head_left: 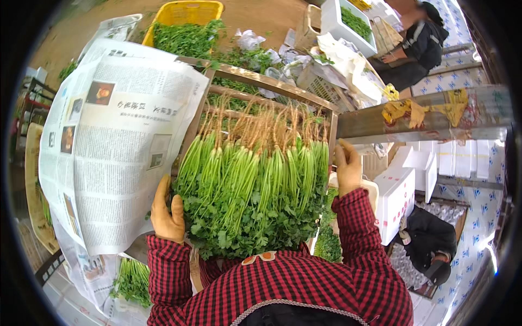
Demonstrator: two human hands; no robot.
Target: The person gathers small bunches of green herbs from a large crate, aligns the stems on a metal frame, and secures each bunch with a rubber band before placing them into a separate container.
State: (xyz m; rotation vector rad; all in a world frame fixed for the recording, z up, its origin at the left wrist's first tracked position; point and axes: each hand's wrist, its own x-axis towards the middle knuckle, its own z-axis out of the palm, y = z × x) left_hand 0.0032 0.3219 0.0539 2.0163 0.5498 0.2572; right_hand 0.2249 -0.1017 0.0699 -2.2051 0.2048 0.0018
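A broad layer of coriander (255, 179) lies in front of me, its brown roots pointing away and its leaves toward me. Around its far end and sides runs a wooden frame (272, 84). My left hand (167, 214) is at the near left edge of the leaves, fingers stretched up and thumb apart, holding nothing. By the frame's right side is my right hand (348, 167), fingers raised and loosely bent, with nothing seen in them. A large newspaper sheet (117, 185) spreads out to the left of the frame.
A yellow crate (187, 13) with greens stands at the far left. A metal beam (424, 117) runs off to the right. White foam boxes (394, 201) stand below it. Two other people (416, 49) are at the right. More greens (132, 280) lie at lower left.
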